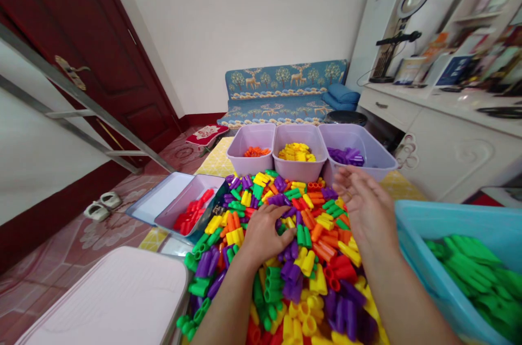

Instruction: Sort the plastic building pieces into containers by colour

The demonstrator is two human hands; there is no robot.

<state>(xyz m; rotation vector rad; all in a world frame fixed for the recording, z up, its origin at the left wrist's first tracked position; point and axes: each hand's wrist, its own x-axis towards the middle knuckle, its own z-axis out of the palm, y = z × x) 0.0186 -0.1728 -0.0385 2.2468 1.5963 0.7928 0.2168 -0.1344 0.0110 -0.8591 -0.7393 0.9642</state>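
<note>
Colourful plastic tube pieces (pixel 302 263) in green, yellow, purple, orange and red lie in a broad mixed pile on the table. My left hand (pixel 267 231) rests on the middle of the pile, thumb apart from bent fingers, beside purple tube pieces (pixel 279 200); its fingertips are partly hidden. Raised over the pile's right side is my right hand (pixel 365 201), fingers loosely stretched and nothing visible in them. It is close to the front of a lilac bin (pixel 377 163) that holds purple pieces (pixel 346 156).
Lilac bins hold orange pieces (pixel 256 152) and yellow pieces (pixel 297 152) at the back. A box of red pieces (pixel 191 214) stands left, near a pale lid (pixel 110 296). At right, a blue tub (pixel 416 258) contains green pieces (pixel 477 274). A metal ladder (pixel 93 106) leans left.
</note>
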